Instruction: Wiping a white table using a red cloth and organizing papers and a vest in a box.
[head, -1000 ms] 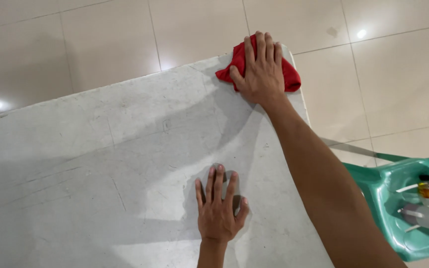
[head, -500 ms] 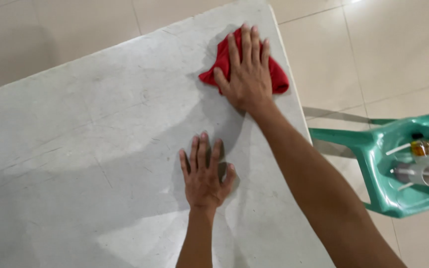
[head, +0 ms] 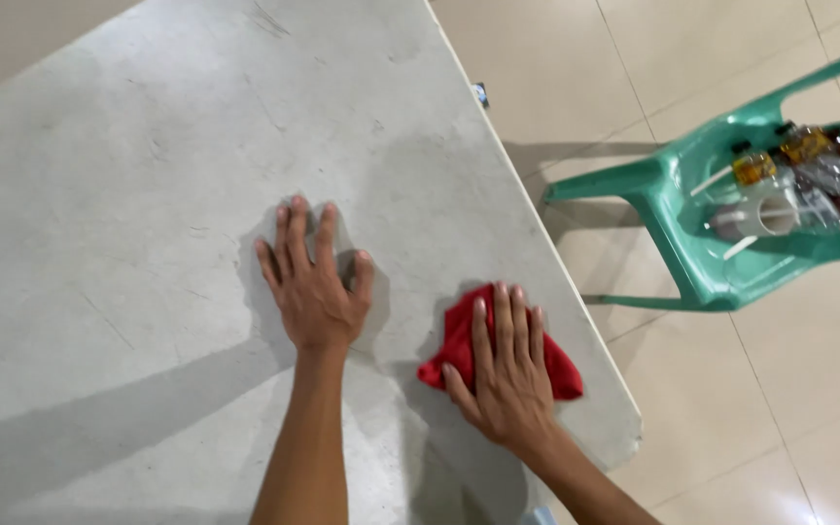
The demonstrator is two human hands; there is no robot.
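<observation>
A red cloth (head: 459, 345) is pressed flat against the pale stone table (head: 128, 194) under the right hand (head: 507, 374), whose fingers are spread over it rather than closed around it; the cloth lies near the table's right edge, towards the near corner. The left hand (head: 311, 282) is laid open and flat on the bare tabletop just to the left, holding nothing. Because the cloth is only pinned by the palm, it could be swept over the edge and dropped onto the tiled floor (head: 789, 389) if pushed further right. The green plastic chair (head: 678, 219), loaded with small bottles, stands well apart on the right and seems unlikely to be knocked.
</observation>
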